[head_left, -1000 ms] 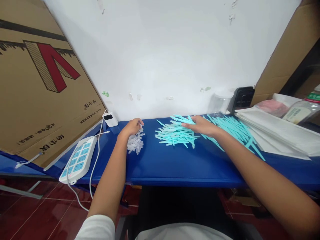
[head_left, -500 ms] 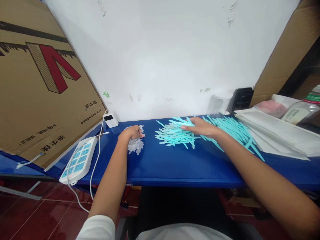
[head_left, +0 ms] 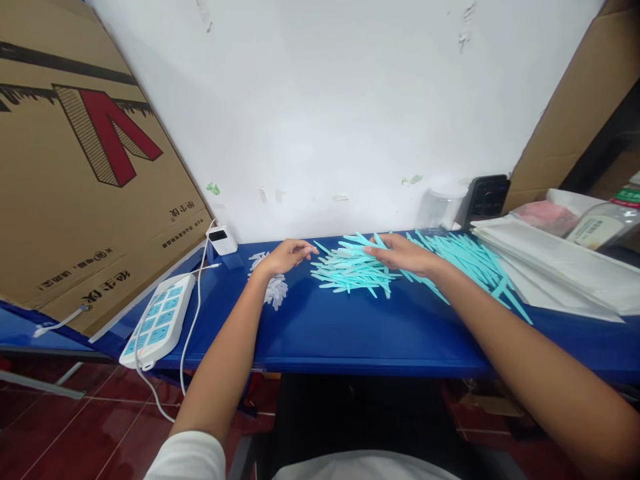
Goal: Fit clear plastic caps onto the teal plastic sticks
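Observation:
My left hand [head_left: 294, 255] is above the blue table between two piles, its thumb and fingertips pinched together; whatever it may hold is too small to make out. Just left of and below it lies a small pile of translucent whitish pieces [head_left: 275, 292]. A middle pile of turquoise strips [head_left: 350, 270] lies to its right. Over that pile's right side, my right hand [head_left: 393, 253] has its fingers closed on a few turquoise strips [head_left: 365, 240]. Farther right, a larger spread of turquoise strips [head_left: 470, 260] is partly behind my right forearm.
A white power strip [head_left: 163, 320] with cables and a small white device [head_left: 221, 241] are at left, by a cardboard panel [head_left: 60, 200]. At back right stand a clear jar [head_left: 443, 207] and a black device [head_left: 486, 200], near white sheets [head_left: 560, 267] and a bottle [head_left: 605, 220].
My left hand has lifted off the whitish pile and moved right, toward the middle turquoise pile. My right hand has barely moved and still holds strips.

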`<state>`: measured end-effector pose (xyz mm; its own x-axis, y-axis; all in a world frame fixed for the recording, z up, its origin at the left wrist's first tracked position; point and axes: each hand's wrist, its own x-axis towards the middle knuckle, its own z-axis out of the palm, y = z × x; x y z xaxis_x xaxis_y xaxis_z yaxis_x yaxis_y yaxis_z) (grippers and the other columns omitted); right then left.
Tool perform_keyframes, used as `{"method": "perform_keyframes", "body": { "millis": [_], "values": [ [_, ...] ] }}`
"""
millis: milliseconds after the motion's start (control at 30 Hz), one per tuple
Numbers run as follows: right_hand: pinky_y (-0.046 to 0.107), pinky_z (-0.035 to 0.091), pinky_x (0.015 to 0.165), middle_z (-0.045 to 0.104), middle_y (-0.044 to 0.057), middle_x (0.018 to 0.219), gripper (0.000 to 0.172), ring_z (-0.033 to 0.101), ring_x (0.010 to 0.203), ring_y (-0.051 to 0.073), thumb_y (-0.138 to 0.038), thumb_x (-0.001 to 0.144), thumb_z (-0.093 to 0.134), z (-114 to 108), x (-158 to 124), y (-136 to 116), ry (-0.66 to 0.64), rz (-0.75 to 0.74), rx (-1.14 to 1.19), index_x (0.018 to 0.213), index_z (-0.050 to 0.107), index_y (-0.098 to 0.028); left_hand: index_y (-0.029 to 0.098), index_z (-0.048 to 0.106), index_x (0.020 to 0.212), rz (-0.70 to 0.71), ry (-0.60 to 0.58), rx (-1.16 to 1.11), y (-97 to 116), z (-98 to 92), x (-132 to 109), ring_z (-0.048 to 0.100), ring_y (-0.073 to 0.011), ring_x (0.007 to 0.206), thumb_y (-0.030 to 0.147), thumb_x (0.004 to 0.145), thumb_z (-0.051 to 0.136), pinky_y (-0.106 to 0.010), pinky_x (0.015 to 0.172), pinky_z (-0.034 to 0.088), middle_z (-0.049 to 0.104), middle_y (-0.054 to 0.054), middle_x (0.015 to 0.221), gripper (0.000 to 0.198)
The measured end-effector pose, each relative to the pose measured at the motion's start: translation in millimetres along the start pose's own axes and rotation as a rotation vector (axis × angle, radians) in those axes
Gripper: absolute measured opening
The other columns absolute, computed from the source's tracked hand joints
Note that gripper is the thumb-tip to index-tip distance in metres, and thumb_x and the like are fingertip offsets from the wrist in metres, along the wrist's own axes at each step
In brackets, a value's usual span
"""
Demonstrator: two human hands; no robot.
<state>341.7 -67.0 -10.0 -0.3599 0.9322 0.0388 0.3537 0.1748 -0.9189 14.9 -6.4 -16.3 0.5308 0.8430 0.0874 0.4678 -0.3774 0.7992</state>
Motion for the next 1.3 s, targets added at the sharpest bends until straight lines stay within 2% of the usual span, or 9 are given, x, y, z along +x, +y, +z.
{"method": "perform_keyframes", "body": {
  "millis": [100, 233, 333, 433, 567, 700, 900, 1067, 1300],
  "values": [
    [0.026, 0.021, 0.050, 0.037, -0.007, 0.062, 0.053, 0.027, 0.055, 0.009, -0.070, 0.078, 0.072, 1, -1, -2, -0.018, -0.009, -0.002, 0.080, 0.050, -0.022, 0.014, 0.076, 0.116, 0.025, -0.013, 0.014, 9, 8.1, 0, 0.049, -0.0107, 0.061, 0.062, 0.091, 0.059, -0.023, 0.055, 0.038, 0.071, -0.009, 0.093, 0.056],
    [0.026, 0.022, 0.050, 0.037, -0.008, 0.062, 0.052, 0.028, 0.055, 0.009, -0.067, 0.076, 0.075, 2, -1, -3, -0.029, -0.013, 0.007, 0.078, 0.049, -0.022, 0.011, 0.077, 0.112, 0.050, 0.044, -0.041, 13, 20.3, 3, 0.055, -0.0137, 0.067, 0.061, 0.089, 0.064, -0.023, 0.057, 0.038, 0.070, -0.008, 0.079, 0.057],
    [0.026, 0.024, 0.051, 0.039, -0.007, 0.063, 0.051, 0.030, 0.055, 0.009, -0.066, 0.076, 0.075, 2, -1, -3, -0.018, -0.018, -0.015, 0.078, 0.051, -0.021, 0.011, 0.079, 0.111, 0.032, 0.101, -0.098, 11, 26.1, 6, 0.049, -0.0109, 0.060, 0.061, 0.086, 0.068, -0.023, 0.053, 0.034, 0.071, -0.008, 0.078, 0.057],
    [0.026, 0.024, 0.051, 0.039, -0.006, 0.064, 0.051, 0.031, 0.056, 0.009, -0.067, 0.077, 0.073, 1, -1, -2, -0.015, -0.022, -0.027, 0.079, 0.051, -0.021, 0.011, 0.079, 0.114, 0.012, 0.139, -0.171, 10, 27.7, 6, 0.041, -0.0077, 0.055, 0.062, 0.084, 0.072, -0.023, 0.051, 0.031, 0.074, -0.011, 0.086, 0.059],
    [0.026, 0.021, 0.051, 0.034, -0.007, 0.065, 0.054, 0.027, 0.057, 0.009, -0.067, 0.075, 0.076, 0, -1, -1, -0.051, -0.016, 0.007, 0.078, 0.047, -0.022, 0.012, 0.079, 0.113, 0.014, 0.149, -0.217, 10, 27.3, 6, 0.041, -0.0071, 0.055, 0.063, 0.080, 0.075, -0.024, 0.050, 0.030, 0.077, -0.014, 0.097, 0.061],
    [0.027, 0.021, 0.052, 0.034, -0.006, 0.067, 0.055, 0.027, 0.057, 0.009, -0.065, 0.076, 0.077, 0, -1, -1, -0.092, -0.045, -0.002, 0.076, 0.044, -0.022, 0.012, 0.080, 0.107, 0.014, 0.164, -0.199, 10, 29.4, 7, 0.041, -0.0076, 0.053, 0.065, 0.079, 0.075, -0.025, 0.051, 0.032, 0.077, -0.014, 0.092, 0.060],
    [0.027, 0.022, 0.053, 0.036, -0.006, 0.065, 0.055, 0.028, 0.057, 0.010, -0.068, 0.075, 0.075, 1, -2, -2, -0.084, -0.075, -0.022, 0.076, 0.046, -0.022, 0.011, 0.081, 0.098, 0.018, 0.141, -0.180, 12, 33.5, 8, 0.048, -0.0096, 0.056, 0.064, 0.078, 0.076, -0.025, 0.054, 0.033, 0.075, -0.011, 0.082, 0.056],
    [0.027, 0.023, 0.053, 0.036, -0.006, 0.068, 0.055, 0.030, 0.060, 0.010, -0.068, 0.075, 0.076, -1, 0, 0, -0.045, -0.069, -0.029, 0.079, 0.047, -0.022, 0.012, 0.081, 0.099, 0.007, 0.160, -0.182, 12, 31.9, 8, 0.043, -0.0079, 0.053, 0.063, 0.078, 0.077, -0.025, 0.051, 0.032, 0.075, -0.009, 0.081, 0.055],
    [0.027, 0.023, 0.053, 0.036, -0.006, 0.065, 0.056, 0.029, 0.057, 0.009, -0.070, 0.078, 0.072, 3, -2, -3, -0.109, -0.076, -0.062, 0.075, 0.044, -0.022, 0.012, 0.081, 0.093, 0.009, 0.182, -0.167, 14, 39.1, 8, 0.044, -0.0090, 0.052, 0.063, 0.076, 0.078, -0.024, 0.048, 0.029, 0.074, -0.009, 0.075, 0.054]
  ]
}}
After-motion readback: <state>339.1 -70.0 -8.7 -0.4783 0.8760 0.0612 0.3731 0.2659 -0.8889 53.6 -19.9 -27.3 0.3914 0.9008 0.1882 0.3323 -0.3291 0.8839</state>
